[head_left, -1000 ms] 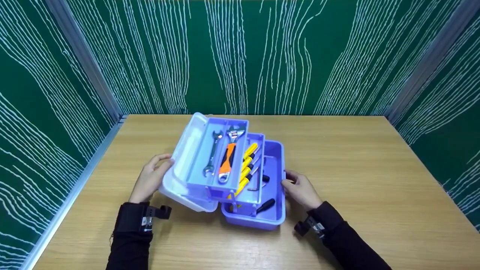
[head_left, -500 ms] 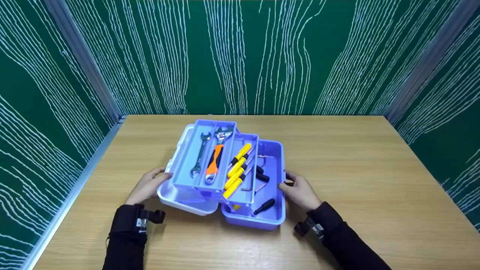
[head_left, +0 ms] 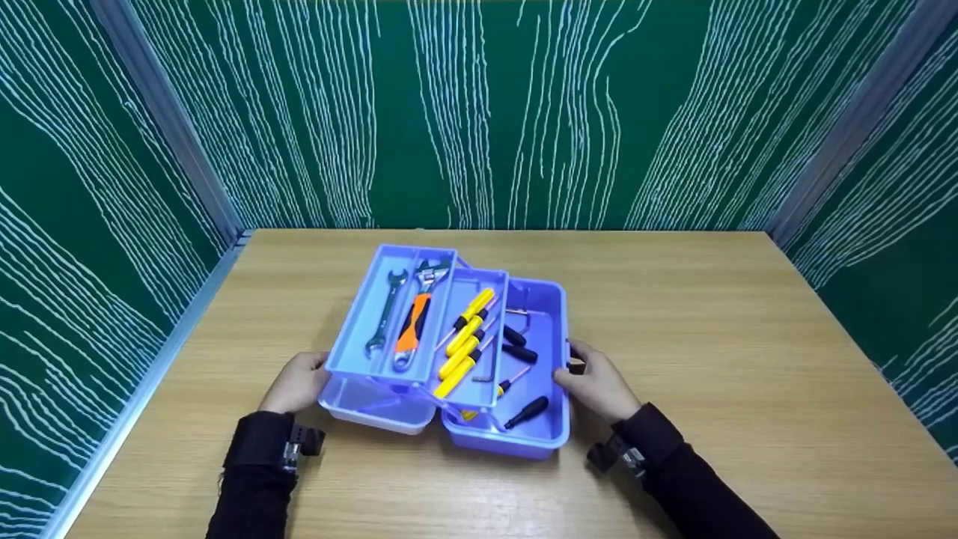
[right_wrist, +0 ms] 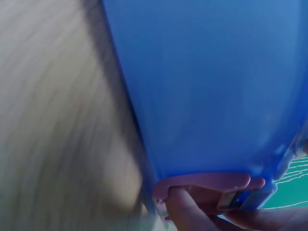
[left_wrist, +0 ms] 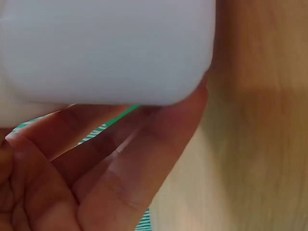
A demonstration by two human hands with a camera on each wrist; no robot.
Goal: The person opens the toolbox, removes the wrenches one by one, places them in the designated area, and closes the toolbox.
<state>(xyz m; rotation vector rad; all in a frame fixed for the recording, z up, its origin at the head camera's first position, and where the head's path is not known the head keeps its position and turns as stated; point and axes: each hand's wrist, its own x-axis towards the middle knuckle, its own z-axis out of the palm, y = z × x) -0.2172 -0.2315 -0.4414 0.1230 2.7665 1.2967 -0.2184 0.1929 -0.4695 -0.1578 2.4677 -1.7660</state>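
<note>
A purple toolbox (head_left: pixel 552 436) stands folded open in the middle of the table, its trays stepped out to the left. The top tray (head_left: pixel 358 322) holds a steel spanner (head_left: pixel 382 323) and an orange-handled adjustable wrench (head_left: pixel 414 329). Yellow screwdrivers (head_left: pixel 464 340) lie in the middle tray, and a black-handled tool (head_left: pixel 528 410) lies in the base. My left hand (head_left: pixel 299 382) holds the white lid (head_left: pixel 370 410) low at the left, fingers (left_wrist: pixel 120 178) under the lid (left_wrist: pixel 106 48). My right hand (head_left: pixel 591 382) grips the base's right wall at the latch (right_wrist: pixel 207 185).
The wooden table (head_left: pixel 718 359) is walled in by green panels with white lines on three sides. A metal rail (head_left: pixel 142 374) runs along the table's left edge. Dark sleeves and wrist-worn cameras show at the near edge.
The left hand has lowered the white lid down and to the left, and the trays have fanned out and sunk flatter. The right hand has stayed on the base.
</note>
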